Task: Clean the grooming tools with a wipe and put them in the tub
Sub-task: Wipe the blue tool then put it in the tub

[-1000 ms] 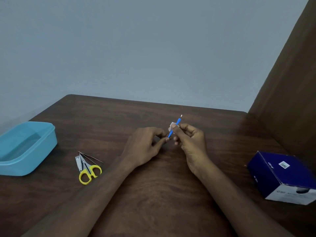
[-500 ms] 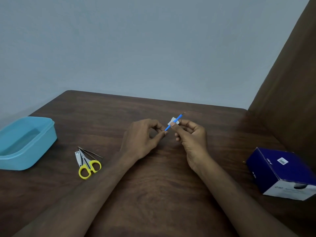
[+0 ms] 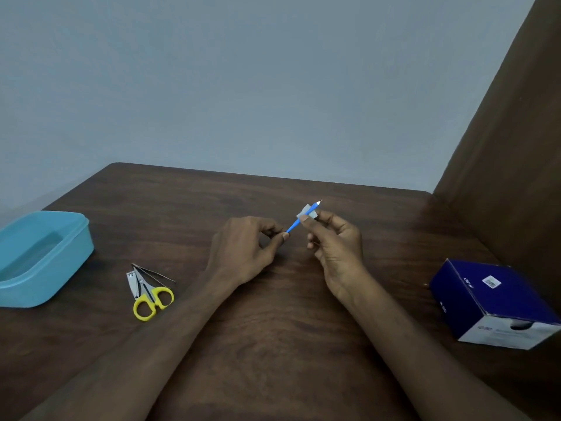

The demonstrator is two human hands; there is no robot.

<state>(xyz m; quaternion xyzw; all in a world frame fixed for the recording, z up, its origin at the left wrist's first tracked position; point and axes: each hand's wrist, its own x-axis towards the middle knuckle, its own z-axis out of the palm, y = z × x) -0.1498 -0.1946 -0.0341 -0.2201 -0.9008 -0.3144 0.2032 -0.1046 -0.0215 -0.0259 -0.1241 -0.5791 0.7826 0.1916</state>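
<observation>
Pinching blue tool (image 3: 294, 223) at its lower end with left hand (image 3: 243, 253), right hand (image 3: 337, 244) pinching wipe (image 3: 306, 211) round it, tip pointing toward one o'clock.

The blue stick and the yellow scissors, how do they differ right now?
The blue stick is held above the table between both hands, with a wipe wrapped round it; the yellow scissors lie untouched on the table. The stick is thin and straight; the scissors have looped handles. The stick tilts up to the right; the scissors lie flat. Neither is in the tub.
</observation>
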